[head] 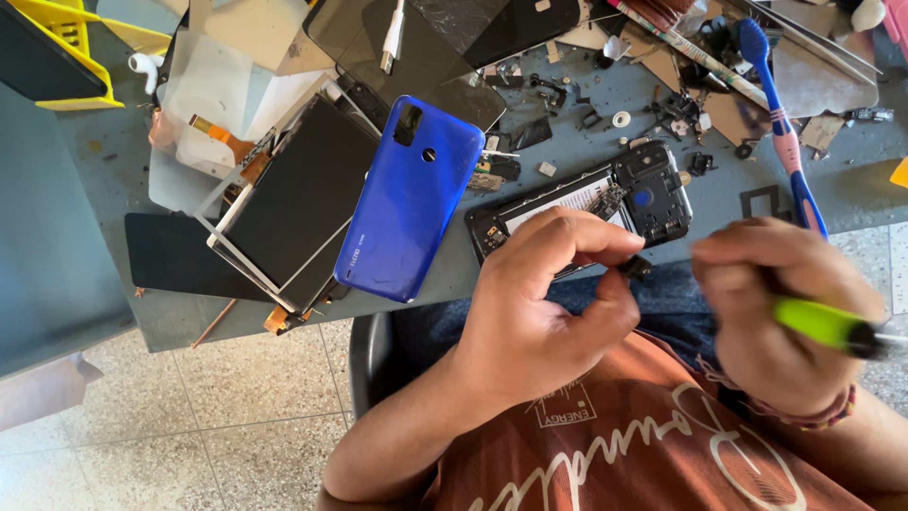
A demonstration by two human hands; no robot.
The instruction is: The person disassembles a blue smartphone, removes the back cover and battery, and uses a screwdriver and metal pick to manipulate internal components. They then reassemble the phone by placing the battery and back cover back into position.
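- The left hand point(544, 303) hovers over the near edge of the table point(95, 161), above the person's lap, with the fingers curled inward.
- Its thumb and forefinger are pinched shut on a small dark part point(636, 268); the part is too small to tell what it is.
- The part sits just in front of the opened phone point(591, 201), close to its near edge; whether they touch I cannot tell.
- The phone lies flat on the table with its back off, showing a black frame, a pale panel and a dark camera block at its right end.
- The right hand point(771, 312) is blurred, closed in a fist round a tool with a green handle point(821, 323) and a black collar; the tool's tip runs off to the right and is not clear.
- The right hand is held near the left, apart from it, over the lap.
- A blue back cover point(411, 199) lies tilted on the table, left of the phone, resting partly on a black screen panel point(298, 199) with a pale rim.
- A blue toothbrush point(780, 123) lies at the right of the table, beyond the right hand.
- Small screws and dark scraps are strewn behind the phone.
- A white cable plug point(392, 38) rests on a dark glass sheet at the far edge.
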